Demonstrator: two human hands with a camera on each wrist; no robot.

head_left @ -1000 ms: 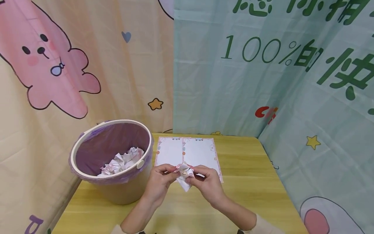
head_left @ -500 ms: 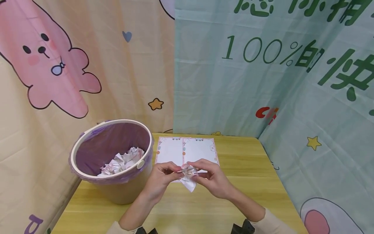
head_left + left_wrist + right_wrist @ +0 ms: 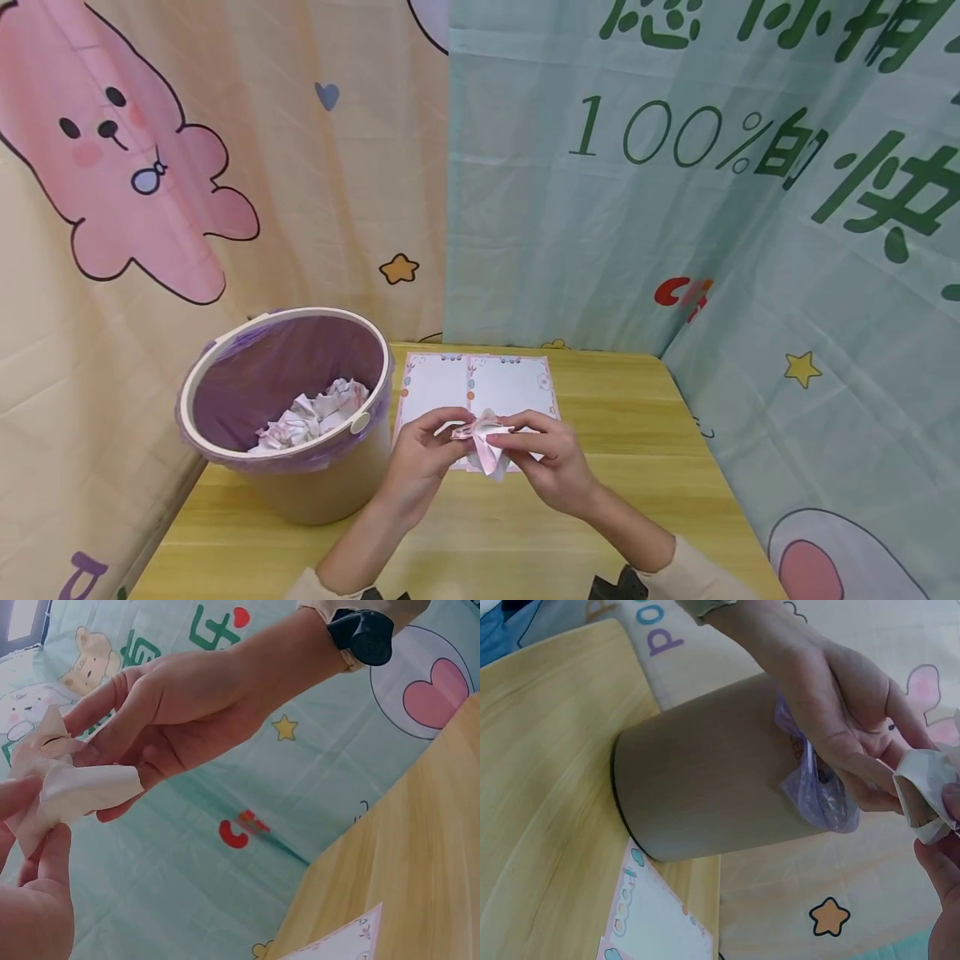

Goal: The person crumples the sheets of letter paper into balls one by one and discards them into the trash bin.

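One bin (image 3: 322, 496) stands at left, with crumpled paper (image 3: 318, 414) inside, too bunched to count. Next, the left hand (image 3: 423, 462) pinches one crumpled sheet (image 3: 491, 457) between thumb and fingers; it is white and pink, creased, held above the table (image 3: 637, 467), before two flat papers (image 3: 512, 387) side by side. The right hand (image 3: 555, 467) pinches its other side.

You have one left hand (image 3: 420, 462) and one right hand (image 3: 552, 464) on one crumpled sheet (image 3: 488, 450); one bin (image 3: 330, 492) at nine o'clock, its crumpled paper (image 3: 315, 417) too jumbled to count; two flat sheets (image 3: 437, 388) at twelve o'clock.
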